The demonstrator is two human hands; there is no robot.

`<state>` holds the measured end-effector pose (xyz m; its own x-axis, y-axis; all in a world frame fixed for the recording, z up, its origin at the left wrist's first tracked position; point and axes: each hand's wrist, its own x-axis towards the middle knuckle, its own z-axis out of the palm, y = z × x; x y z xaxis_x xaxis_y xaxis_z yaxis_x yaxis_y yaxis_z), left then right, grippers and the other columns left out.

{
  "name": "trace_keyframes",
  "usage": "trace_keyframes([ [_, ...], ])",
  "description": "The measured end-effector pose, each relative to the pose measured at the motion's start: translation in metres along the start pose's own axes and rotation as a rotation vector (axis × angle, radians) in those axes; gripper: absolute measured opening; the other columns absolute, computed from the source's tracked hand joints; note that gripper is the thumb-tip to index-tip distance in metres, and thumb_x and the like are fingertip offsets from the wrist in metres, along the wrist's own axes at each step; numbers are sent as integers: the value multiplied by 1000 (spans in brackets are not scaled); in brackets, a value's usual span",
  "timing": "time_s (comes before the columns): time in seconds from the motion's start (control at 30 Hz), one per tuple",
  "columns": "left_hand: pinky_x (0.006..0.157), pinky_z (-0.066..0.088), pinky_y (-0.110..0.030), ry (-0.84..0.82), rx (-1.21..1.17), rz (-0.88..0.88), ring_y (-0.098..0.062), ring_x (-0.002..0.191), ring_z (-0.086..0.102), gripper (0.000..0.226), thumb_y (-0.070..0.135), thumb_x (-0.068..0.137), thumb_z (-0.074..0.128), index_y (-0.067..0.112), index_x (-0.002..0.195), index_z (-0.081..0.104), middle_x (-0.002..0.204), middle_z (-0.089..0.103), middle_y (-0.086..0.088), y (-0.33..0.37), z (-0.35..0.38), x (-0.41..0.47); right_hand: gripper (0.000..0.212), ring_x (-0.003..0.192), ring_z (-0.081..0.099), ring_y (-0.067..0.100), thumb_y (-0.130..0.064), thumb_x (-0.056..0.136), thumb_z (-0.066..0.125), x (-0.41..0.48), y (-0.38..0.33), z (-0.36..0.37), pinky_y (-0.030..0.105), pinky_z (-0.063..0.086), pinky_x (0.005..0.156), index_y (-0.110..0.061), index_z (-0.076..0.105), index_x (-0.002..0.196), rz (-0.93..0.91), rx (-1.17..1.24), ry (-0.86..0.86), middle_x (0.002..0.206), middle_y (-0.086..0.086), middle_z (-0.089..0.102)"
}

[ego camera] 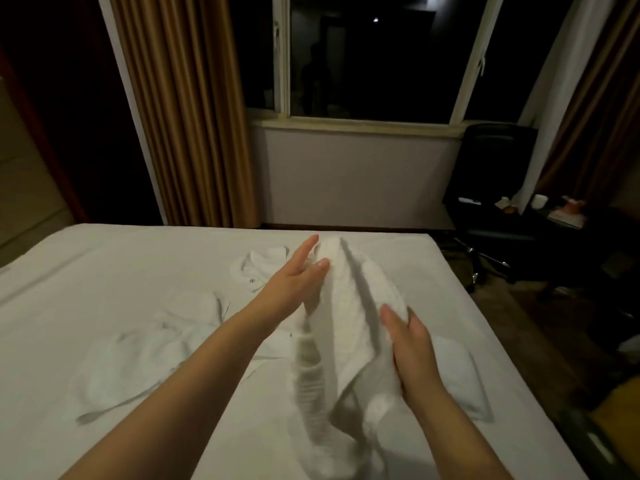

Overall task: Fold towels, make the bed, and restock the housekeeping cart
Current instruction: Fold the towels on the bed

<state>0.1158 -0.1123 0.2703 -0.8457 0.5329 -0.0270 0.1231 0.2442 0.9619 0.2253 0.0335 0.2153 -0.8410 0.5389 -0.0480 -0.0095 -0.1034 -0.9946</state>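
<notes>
A white towel (349,306) is lifted above the bed (104,258), draped in long folds between my two hands. My left hand (294,282) is at the towel's upper left edge, fingers mostly straight, thumb and fingertips against the cloth. My right hand (412,344) presses flat against the towel's right side with straight fingers. The towel's lower end hangs down to the sheet near the front edge. Several other white towels lie crumpled on the sheet: one at the left (149,344), one behind (259,268) and a folded one at the right (460,372).
Brown curtains (187,109) and a dark window (374,53) stand behind the bed. A black office chair (498,161) and a dark side table (561,213) with a white cup (540,201) sit at the right. Floor runs along the bed's right edge.
</notes>
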Motion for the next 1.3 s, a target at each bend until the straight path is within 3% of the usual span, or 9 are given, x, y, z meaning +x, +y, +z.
trace_keyframes([
  [0.1, 109, 30, -39, 58, 406, -10, -21, 137, 33, 59, 51, 93, 45, 38, 147, 23, 155, 22, 3, -6, 0, -12, 24, 98, 63, 18, -23, 94, 56, -2, -23, 14, 31, 53, 83, -17, 57, 117, -16, 82, 28, 111, 3, 66],
  [0.23, 94, 37, -20, 223, 395, 165, -2, 116, 43, 48, 53, 89, 50, 42, 135, 40, 141, 39, 15, -12, 10, -57, 45, 99, 59, 16, -34, 96, 51, -4, -31, 40, 27, 53, 81, -17, 41, 136, -37, -43, 92, 122, 3, 56],
  [0.33, 87, 27, -4, 123, 487, 312, 7, 113, 34, 62, 57, 81, 57, 43, 137, 35, 128, 34, 27, -12, 16, -74, 53, 95, 59, 16, -38, 95, 50, -8, -31, 57, 20, 53, 63, -22, 33, 142, -4, -75, 80, 127, 5, 54],
  [0.5, 88, 35, -6, 116, 410, 360, 5, 112, 42, 51, 37, 87, 62, 39, 133, 41, 129, 46, 21, -12, 9, -66, 51, 108, 61, 23, -34, 97, 49, -11, -28, 71, 23, 55, 71, -25, 32, 144, -31, 23, -4, 133, 3, 54],
  [0.63, 79, 39, -1, 165, 464, 418, 2, 92, 55, 28, 20, 94, 55, 29, 120, 60, 106, 56, 23, -20, -1, -60, 46, 99, 63, 17, -33, 96, 51, -9, -26, 67, 24, 57, 71, -25, 38, 140, 23, 126, -87, 125, 3, 58],
  [0.77, 70, 48, -24, 394, 170, 241, -14, 73, 59, 27, 12, 96, 48, 26, 79, 63, 74, 63, 10, -23, -15, -43, 26, 92, 56, 4, -43, 96, 46, -12, -15, 57, 12, 46, 67, -34, 47, 120, -2, -172, -200, 113, -6, 57],
  [0.97, 66, 39, 1, 237, 458, 341, -2, 78, 54, 25, 11, 99, 43, 24, 92, 62, 86, 59, 13, -10, -15, -34, 30, 77, 51, 19, -43, 86, 61, -1, 40, 49, 26, 40, 61, -20, 42, 91, -283, -714, 229, 88, -2, 51],
  [1.07, 63, 40, -2, 181, 443, 272, -4, 77, 55, 27, 10, 99, 41, 26, 88, 59, 84, 58, 12, -16, -14, -36, 27, 74, 49, 13, -44, 91, 55, 12, 55, 47, 14, 32, 55, -22, 40, 94, -260, -913, 128, 86, -8, 44],
  [1.3, 67, 43, -24, 369, 75, 89, -17, 78, 57, 29, 10, 97, 43, 20, 78, 63, 80, 61, -1, -18, -45, -36, 30, 66, 51, 13, -37, 97, 47, 7, 129, 33, 20, 39, 56, -17, 50, 76, 119, -543, -86, 72, -3, 56],
])
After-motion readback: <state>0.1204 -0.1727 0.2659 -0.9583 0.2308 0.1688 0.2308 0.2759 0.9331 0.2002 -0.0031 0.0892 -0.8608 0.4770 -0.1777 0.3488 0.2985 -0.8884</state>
